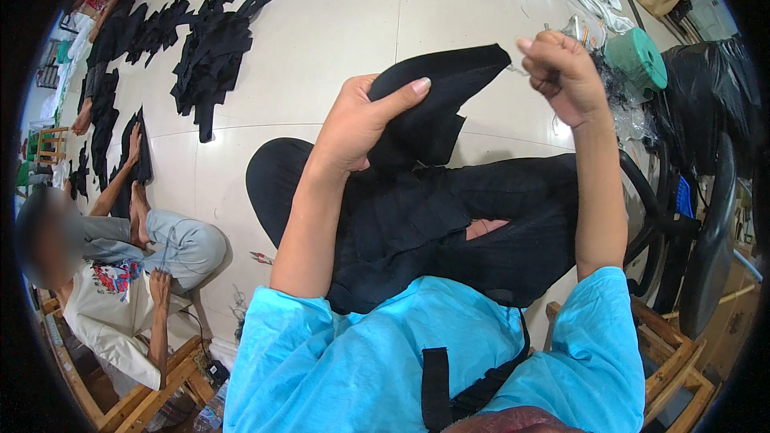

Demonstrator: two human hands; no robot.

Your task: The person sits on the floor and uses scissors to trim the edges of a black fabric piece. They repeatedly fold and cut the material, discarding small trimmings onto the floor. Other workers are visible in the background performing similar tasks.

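Observation:
My left hand (361, 116) grips a piece of black fabric (421, 116), thumb on top and fingers beneath. The cloth has a curved upper edge, a pointed right end and a notch in its right side. Beyond that point, my right hand (561, 72) is raised with its fingers curled closed. A thin wisp like thread shows between the fabric's tip and these fingers; whatever they pinch is too small to make out. More black cloth (409, 216) lies over my lap, merging with my dark trousers.
Black fabric piles (212, 56) lie on the tiled floor (321, 48). At left a person (120, 289) sits on a wooden stool, one hand on black cloth. Right of me are a green roll (638, 60), black plastic bags (702, 88) and a black chair (710, 232).

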